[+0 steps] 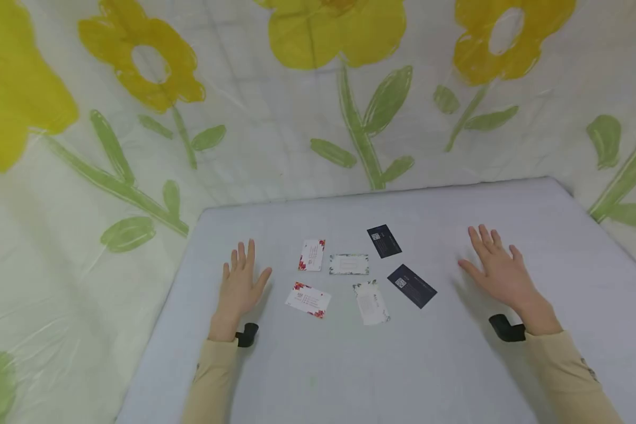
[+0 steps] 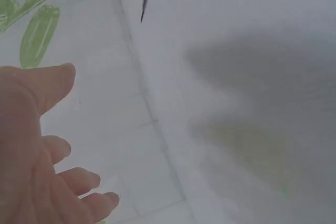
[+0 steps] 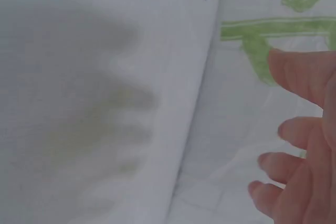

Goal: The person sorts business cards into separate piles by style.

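Note:
Six cards would be several, so: several business cards lie flat between the two hands in the head view. On the left are an upright white card with red flowers (image 1: 311,255) and a tilted white card with red flowers (image 1: 308,300). In the middle lie a white card with a green leaf border (image 1: 349,264) and a white card with leafy corners (image 1: 371,302). To the right are a smaller-looking dark card (image 1: 384,241) and a nearer dark card (image 1: 411,286). My left hand (image 1: 238,288) and right hand (image 1: 500,271) hover with fingers spread, holding nothing.
The cards lie on a pale table (image 1: 307,377). Behind it hangs a white curtain (image 1: 254,147) painted with yellow flowers. A black wrist mount (image 1: 248,335) sits on the left wrist, another black mount (image 1: 506,328) on the right.

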`<state>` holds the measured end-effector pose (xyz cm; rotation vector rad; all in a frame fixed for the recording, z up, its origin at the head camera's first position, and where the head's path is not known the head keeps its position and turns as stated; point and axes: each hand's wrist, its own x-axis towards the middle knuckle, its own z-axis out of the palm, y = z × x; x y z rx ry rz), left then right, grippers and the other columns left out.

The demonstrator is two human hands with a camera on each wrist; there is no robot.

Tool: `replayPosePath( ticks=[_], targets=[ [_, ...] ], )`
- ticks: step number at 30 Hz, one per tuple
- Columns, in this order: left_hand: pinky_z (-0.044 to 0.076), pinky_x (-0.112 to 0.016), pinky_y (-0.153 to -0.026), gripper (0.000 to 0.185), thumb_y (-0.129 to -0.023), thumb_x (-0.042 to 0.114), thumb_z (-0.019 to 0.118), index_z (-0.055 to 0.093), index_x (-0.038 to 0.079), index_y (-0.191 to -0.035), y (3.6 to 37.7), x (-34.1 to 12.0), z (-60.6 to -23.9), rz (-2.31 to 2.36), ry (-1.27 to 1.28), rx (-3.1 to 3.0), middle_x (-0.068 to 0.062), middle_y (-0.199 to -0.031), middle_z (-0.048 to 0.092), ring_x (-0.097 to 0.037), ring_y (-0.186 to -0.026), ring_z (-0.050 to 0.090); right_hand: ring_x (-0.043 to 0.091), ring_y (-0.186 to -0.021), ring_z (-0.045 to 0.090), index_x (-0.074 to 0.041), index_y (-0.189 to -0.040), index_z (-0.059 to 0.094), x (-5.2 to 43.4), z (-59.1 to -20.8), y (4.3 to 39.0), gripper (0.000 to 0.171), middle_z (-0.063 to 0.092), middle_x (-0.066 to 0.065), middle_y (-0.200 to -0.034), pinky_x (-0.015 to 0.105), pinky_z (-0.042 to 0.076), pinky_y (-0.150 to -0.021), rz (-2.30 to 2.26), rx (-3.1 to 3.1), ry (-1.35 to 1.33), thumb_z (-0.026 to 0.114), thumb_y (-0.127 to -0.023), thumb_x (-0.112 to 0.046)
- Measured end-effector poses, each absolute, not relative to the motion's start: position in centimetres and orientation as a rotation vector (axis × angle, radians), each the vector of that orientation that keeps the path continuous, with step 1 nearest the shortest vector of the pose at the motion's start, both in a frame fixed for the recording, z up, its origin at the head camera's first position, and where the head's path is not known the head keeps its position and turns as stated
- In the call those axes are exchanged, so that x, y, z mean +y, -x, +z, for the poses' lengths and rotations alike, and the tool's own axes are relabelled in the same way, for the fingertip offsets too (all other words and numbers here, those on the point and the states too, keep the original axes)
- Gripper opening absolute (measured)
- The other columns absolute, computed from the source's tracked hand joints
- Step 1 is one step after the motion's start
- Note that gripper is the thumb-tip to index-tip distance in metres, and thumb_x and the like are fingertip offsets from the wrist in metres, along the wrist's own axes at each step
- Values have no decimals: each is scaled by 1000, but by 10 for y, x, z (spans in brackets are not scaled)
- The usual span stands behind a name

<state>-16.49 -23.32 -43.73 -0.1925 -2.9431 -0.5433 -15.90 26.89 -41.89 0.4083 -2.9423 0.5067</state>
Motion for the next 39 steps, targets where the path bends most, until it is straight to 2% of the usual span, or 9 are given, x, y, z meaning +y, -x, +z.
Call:
replayPosePath(
  ticks=[2,4,7,9,12,15,24,32,39],
  targets=[
    [13,-61,-104,72,-96,36,48,9,4,-148,165,-230,-434,-541,210,-2888,-29,-147,19,-43,-134,18,49,-126,29,8,-141,26,266,-412,158,66,30,34,-139,65,23,-93,497,-2876,-400,50,-95,-32],
    [16,-61,-103,68,-95,30,51,18,1,-146,166,-227,-429,-555,232,-2811,-29,-141,32,-42,-129,31,44,-98,56,12,-133,39,261,-404,156,57,51,33,-121,56,41,-78,525,-2789,-397,54,-93,-25],
    [26,-60,-99,55,-93,22,55,37,-5,-137,167,-222,-420,-625,283,-2690,-26,-127,51,-39,-117,48,31,-62,59,10,-116,57,248,-392,155,37,65,24,-91,39,45,-52,626,-2666,-410,58,-90,-16],
    [34,-56,-95,44,-93,19,56,49,-5,-129,167,-219,-413,-749,322,-2640,-23,-118,59,-35,-108,55,21,-54,53,7,-105,63,234,-384,156,25,65,15,-76,30,39,-45,729,-2615,-436,58,-89,-12],
    [45,-49,-84,31,-93,16,56,59,-2,-118,167,-214,-405,-972,401,-2629,-17,-108,64,-30,-98,60,17,-63,54,2,-93,67,207,-377,158,14,64,5,-73,27,42,-50,874,-2574,-525,59,-89,-9],
    [47,-47,-78,28,-94,17,54,61,1,-116,168,-207,-401,-1136,471,-2693,-14,-105,65,-25,-95,59,13,-66,55,-2,-92,68,174,-374,160,11,64,1,-76,25,44,-55,1018,-2598,-670,60,-89,-9],
    [42,-49,-90,31,-93,15,56,58,-4,-118,173,-189,-413,-1165,663,-2901,-16,-115,60,-27,-104,54,13,-78,55,0,-99,65,83,-403,156,19,61,1,-86,30,48,-68,1152,-2820,-976,63,-88,-15],
    [40,-43,-94,46,-81,3,68,54,-7,-123,172,-184,-433,-998,861,-3060,-17,-117,55,-31,-108,50,21,-87,52,4,-110,61,32,-435,155,44,57,13,-99,34,46,-75,924,-3039,-882,72,-80,-27],
    [40,-41,-91,51,-75,2,73,55,-5,-122,167,-179,-441,-793,883,-3118,-16,-115,53,-29,-104,50,20,-77,44,2,-99,60,17,-452,154,48,50,9,-89,33,41,-68,823,-3048,-822,78,-73,-34]
  ],
)
